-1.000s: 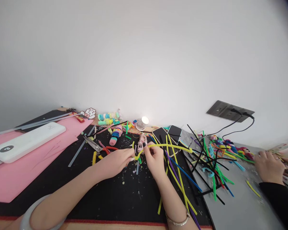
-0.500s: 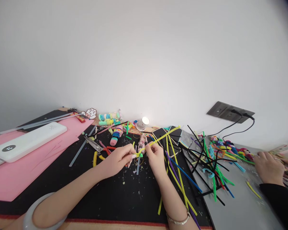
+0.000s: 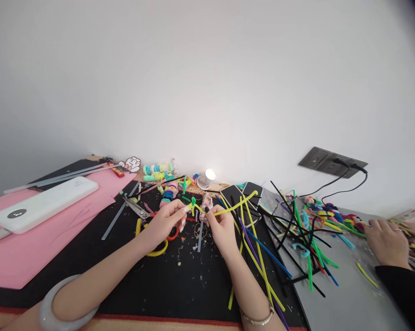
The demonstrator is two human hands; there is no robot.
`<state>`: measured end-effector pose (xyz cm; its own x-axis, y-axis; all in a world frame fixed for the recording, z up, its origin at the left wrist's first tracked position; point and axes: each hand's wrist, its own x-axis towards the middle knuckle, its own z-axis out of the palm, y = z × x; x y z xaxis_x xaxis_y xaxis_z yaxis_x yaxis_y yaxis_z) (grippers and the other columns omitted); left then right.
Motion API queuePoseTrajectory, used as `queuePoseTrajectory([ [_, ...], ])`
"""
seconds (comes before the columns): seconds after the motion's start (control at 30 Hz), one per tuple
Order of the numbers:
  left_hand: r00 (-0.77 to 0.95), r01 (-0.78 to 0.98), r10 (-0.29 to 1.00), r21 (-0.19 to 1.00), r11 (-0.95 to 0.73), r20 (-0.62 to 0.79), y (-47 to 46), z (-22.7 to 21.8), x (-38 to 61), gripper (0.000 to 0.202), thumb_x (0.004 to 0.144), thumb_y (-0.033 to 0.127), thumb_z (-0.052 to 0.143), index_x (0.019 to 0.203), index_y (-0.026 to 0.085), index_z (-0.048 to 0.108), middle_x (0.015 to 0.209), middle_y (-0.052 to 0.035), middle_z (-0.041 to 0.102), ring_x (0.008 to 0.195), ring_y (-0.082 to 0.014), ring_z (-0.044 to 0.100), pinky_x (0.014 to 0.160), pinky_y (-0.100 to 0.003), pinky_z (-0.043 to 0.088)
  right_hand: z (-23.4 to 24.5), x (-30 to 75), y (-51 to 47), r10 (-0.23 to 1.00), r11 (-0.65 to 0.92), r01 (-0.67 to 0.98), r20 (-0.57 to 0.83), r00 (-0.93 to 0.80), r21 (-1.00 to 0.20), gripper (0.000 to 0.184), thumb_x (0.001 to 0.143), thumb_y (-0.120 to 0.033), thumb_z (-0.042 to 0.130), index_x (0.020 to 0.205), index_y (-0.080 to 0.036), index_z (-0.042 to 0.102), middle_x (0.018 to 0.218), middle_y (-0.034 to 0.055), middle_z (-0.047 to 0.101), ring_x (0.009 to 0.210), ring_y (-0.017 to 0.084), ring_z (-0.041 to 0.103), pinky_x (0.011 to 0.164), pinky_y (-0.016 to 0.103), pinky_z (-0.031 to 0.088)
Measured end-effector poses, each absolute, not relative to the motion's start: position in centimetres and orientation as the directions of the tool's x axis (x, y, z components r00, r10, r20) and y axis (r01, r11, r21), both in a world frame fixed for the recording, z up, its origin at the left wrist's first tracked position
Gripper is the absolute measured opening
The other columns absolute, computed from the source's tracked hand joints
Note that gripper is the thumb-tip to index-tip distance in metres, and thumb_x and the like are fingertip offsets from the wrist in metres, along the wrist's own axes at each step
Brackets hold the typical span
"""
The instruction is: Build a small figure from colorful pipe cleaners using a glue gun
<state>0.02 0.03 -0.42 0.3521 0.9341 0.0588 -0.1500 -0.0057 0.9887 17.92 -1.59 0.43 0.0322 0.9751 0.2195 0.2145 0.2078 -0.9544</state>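
Between my two hands, above the black mat (image 3: 180,289), runs a yellow pipe cleaner (image 3: 232,208). My left hand (image 3: 169,220) pinches its left end, where a small green twisted piece (image 3: 193,201) sticks up beside the fingertips. With thumb and forefinger, my right hand (image 3: 221,225) grips the same strand further along, and its free end bends out to the upper right. Behind the right fingertips is a hot glue gun (image 3: 206,200), partly hidden, with a clear glue stick (image 3: 199,236) below it. Scissors (image 3: 135,208) and red-handled pliers lie partly under my left hand.
A white power bank (image 3: 48,202) rests on pink sheets (image 3: 7,257) at the left. Loose pipe cleaners (image 3: 311,239) are heaped to the right, near two phones (image 3: 252,193). A lit lamp (image 3: 207,178) stands by the wall. Another person's hand (image 3: 387,241) is at the far right.
Both hands have risen slightly, my left one moving left and tilting the green twisted piece upward. The strand's free end now curves lower. More of the scissors' yellow handle shows.
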Motion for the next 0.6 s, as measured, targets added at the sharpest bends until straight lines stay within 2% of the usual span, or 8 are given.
queuePoseTrajectory([
  [0.17, 0.330, -0.317, 0.943, 0.937, 0.145, -0.035, -0.1, 0.1, 0.2, 0.029, 0.085, 0.038, 0.061, 0.070, 0.019, 0.047, 0.059, 0.0058, 0.048, 0.051, -0.0080, 0.046, 0.053, -0.022, 0.036, 0.5, 17.6, -1.8, 0.970, 0.243, 0.309, 0.240, -0.051, -0.919, 0.026, 0.082, -0.034, 0.053, 0.062, -0.020, 0.046, 0.054, -0.0058, 0.037, 0.048, 0.010, 0.032, 0.047, 0.022, 0.024],
  [0.33, 0.403, -0.524, 0.911, 0.794, 0.310, -0.090, -0.1, 0.4, 0.0, 0.020, 0.081, 0.028, 0.067, 0.074, 0.017, 0.053, 0.068, 0.0028, 0.052, 0.053, -0.0067, 0.044, 0.052, -0.019, 0.037, 1.0, 17.3, -2.2, 0.943, 0.331, 0.381, 0.315, -0.104, -0.863, 0.024, 0.082, -0.029, 0.050, 0.061, -0.020, 0.045, 0.055, -0.0042, 0.041, 0.053, 0.011, 0.037, 0.052, 0.023, 0.029],
  [0.43, 0.436, -0.569, 0.893, 0.733, 0.374, -0.117, -0.1, 0.4, 0.0, 0.017, 0.081, 0.023, 0.068, 0.075, 0.017, 0.053, 0.067, 0.0034, 0.048, 0.050, -0.0054, 0.041, 0.049, -0.018, 0.037, 1.2, 17.2, -2.4, 0.920, 0.391, 0.428, 0.367, -0.140, -0.815, 0.025, 0.082, -0.025, 0.049, 0.059, -0.020, 0.043, 0.055, -0.0040, 0.042, 0.054, 0.012, 0.038, 0.053, 0.023, 0.029],
  [0.6, 0.500, -0.585, 0.850, 0.659, 0.473, -0.167, 0.0, 0.3, -0.2, 0.017, 0.083, 0.021, 0.065, 0.075, 0.017, 0.051, 0.066, 0.0049, 0.042, 0.047, -0.0041, 0.036, 0.043, -0.015, 0.032, 1.0, 16.9, -2.6, 0.903, 0.430, 0.443, 0.370, -0.221, -0.786, 0.022, 0.083, -0.023, 0.048, 0.061, -0.020, 0.046, 0.055, -0.0039, 0.044, 0.053, 0.012, 0.038, 0.052, 0.024, 0.029],
])
